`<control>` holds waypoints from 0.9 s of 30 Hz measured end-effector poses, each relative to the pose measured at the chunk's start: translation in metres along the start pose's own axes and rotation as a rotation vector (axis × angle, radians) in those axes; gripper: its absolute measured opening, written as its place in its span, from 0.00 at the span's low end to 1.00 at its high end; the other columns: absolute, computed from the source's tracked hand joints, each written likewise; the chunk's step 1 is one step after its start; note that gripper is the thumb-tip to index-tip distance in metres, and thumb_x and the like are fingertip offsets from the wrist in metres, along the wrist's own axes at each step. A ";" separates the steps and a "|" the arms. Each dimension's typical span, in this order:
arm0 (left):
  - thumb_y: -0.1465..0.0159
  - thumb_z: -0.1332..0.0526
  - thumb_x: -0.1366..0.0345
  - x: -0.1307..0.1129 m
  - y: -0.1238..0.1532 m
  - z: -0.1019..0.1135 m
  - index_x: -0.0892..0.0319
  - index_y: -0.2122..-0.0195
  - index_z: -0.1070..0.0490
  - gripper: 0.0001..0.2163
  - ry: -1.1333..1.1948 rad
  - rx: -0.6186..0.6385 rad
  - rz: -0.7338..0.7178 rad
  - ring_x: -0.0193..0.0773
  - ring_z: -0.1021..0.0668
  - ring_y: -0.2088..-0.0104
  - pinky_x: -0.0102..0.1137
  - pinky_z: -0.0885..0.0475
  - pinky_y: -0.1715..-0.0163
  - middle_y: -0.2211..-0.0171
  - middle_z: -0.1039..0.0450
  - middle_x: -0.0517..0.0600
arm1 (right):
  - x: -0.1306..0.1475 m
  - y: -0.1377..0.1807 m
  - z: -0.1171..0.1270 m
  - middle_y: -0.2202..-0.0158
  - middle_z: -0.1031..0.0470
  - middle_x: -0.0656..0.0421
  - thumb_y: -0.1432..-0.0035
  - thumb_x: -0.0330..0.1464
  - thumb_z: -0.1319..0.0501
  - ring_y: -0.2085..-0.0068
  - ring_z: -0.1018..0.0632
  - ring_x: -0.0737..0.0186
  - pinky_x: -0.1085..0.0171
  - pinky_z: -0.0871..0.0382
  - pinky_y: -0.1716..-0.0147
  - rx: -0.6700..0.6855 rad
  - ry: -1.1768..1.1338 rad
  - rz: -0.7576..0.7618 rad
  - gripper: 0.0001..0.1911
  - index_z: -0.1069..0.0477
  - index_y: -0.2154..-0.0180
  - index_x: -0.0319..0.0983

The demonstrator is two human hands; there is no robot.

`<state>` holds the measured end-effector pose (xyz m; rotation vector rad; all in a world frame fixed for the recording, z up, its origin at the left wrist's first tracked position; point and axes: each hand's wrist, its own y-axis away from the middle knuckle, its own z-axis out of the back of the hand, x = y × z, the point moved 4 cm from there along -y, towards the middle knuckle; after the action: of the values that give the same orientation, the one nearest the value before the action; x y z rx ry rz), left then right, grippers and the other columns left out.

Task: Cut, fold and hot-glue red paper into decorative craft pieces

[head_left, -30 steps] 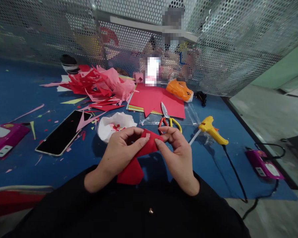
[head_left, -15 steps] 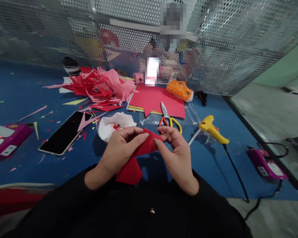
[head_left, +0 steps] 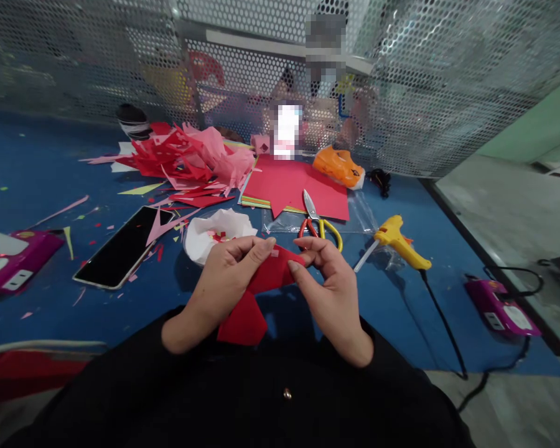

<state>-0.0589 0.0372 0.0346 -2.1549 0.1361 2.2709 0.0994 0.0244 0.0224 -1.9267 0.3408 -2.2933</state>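
Between my hands is a piece of red paper [head_left: 276, 271], raised over the near part of the blue table. A small pale patch shows near its top edge. My left hand [head_left: 231, 274] pinches its left side, thumb on top. My right hand [head_left: 329, 283] grips its right end between thumb and fingers. Another red paper part [head_left: 243, 320] hangs below my left hand; whether it joins the held piece is hidden. Just beyond my left hand sits a white paper-lined bowl [head_left: 196, 239] with small red and pale scraps. Scissors [head_left: 313, 214] with red and yellow handles lie beyond my right hand.
A yellow glue gun [head_left: 399, 239] with its cord lies at right, near a purple power strip [head_left: 501, 308]. At left are a phone [head_left: 124, 249] and another purple device [head_left: 28, 261]. Red card sheets [head_left: 298, 180], a paper-scrap heap [head_left: 191, 158] and an orange packet [head_left: 338, 168] lie behind.
My left thumb has shifted slightly up and left along the red paper, uncovering the small pale patch. My right hand keeps its grip almost unmoved.
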 end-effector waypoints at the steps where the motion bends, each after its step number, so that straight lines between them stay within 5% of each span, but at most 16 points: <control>1: 0.39 0.34 0.52 0.000 0.000 0.000 0.60 0.74 0.25 0.16 -0.001 -0.005 -0.003 0.31 0.32 0.75 0.25 0.36 0.74 0.77 0.30 0.44 | 0.000 0.000 0.000 0.73 0.29 0.67 0.43 0.30 0.37 0.69 0.25 0.66 0.62 0.29 0.62 0.004 0.004 -0.002 0.12 0.29 0.55 0.42; 21: 0.40 0.33 0.54 0.001 0.000 0.000 0.59 0.73 0.25 0.14 -0.048 -0.038 -0.012 0.30 0.32 0.76 0.25 0.36 0.75 0.77 0.29 0.43 | 0.000 0.001 -0.001 0.73 0.28 0.67 0.43 0.31 0.37 0.70 0.25 0.66 0.62 0.29 0.63 0.016 0.016 -0.013 0.12 0.29 0.55 0.42; 27: 0.39 0.34 0.51 0.002 0.004 -0.001 0.59 0.68 0.22 0.15 -0.112 0.111 -0.017 0.38 0.23 0.70 0.30 0.28 0.68 0.73 0.22 0.48 | 0.001 -0.002 0.001 0.74 0.28 0.67 0.43 0.30 0.36 0.70 0.24 0.66 0.61 0.28 0.61 -0.024 0.024 0.015 0.11 0.29 0.56 0.43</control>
<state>-0.0588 0.0327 0.0329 -1.9644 0.2356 2.3089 0.0998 0.0255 0.0241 -1.9026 0.3855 -2.3150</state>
